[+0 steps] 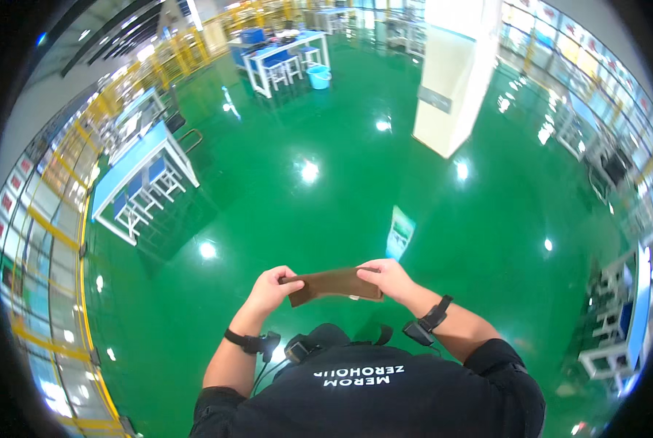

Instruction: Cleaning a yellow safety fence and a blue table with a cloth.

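Observation:
A folded piece of brown cloth (332,283) is stretched sideways between my two hands, in front of my body. My left hand (271,287) pinches its left end, thumb on top. At the other end my right hand (389,278) grips the upper corner, also with the thumb over it. The cloth sags slightly along its lower edge, where a small white tag (354,298) shows. Both wrists wear black straps with small devices. My fingers behind the cloth are hidden.
Glossy green floor (304,219) spreads around me. A blue-topped table (135,161) with stools stands at left, another table (288,46) with a light-blue bucket (319,78) farther off. A white pillar (450,82) rises ahead on the right; a further table (639,312) is at far right.

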{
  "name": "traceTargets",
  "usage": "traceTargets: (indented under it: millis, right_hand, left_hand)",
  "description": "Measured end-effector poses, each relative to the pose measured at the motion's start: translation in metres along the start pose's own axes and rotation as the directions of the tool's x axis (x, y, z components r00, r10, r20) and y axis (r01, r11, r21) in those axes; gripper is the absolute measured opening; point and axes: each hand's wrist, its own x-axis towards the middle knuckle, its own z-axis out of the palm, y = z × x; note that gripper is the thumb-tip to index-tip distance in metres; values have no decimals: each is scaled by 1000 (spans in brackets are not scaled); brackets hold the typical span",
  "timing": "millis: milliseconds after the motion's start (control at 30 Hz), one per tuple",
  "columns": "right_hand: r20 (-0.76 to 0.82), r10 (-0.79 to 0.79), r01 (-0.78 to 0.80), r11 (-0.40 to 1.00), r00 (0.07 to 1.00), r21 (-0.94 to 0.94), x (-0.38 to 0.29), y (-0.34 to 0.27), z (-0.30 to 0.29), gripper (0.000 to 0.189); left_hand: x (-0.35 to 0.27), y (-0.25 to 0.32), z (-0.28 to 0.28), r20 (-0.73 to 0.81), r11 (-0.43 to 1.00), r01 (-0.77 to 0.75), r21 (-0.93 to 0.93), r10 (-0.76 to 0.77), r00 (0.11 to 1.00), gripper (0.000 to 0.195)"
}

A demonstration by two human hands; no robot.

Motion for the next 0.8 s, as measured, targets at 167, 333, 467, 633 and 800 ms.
traceTargets:
  millis: [167,333,467,633,800]
  right_hand:
    - [120,-64,87,975,991,-205,142,-12,-22,37]
    - [129,48,-11,961,990,-276,280,-31,-51,34]
    - [211,96,-96,995,973,-8,378,-53,-79,25]
    - [98,88,-106,976,991,189,500,-84,-112,18]
    - [49,-24,11,971,999,240,655,-87,-164,13]
  left_hand:
    - [83,4,-53,-96,999,-3,-45,-1,995,12]
    - [208,18,-110,-59,991,-8,-132,0,998,12]
    - [323,43,-153,-41,998,32,-46,-34,999,12]
    - [461,72,-187,-156,999,-41,-27,37,987,14]
    - [595,115,-216,-194,993,-2,119,25,981,15]
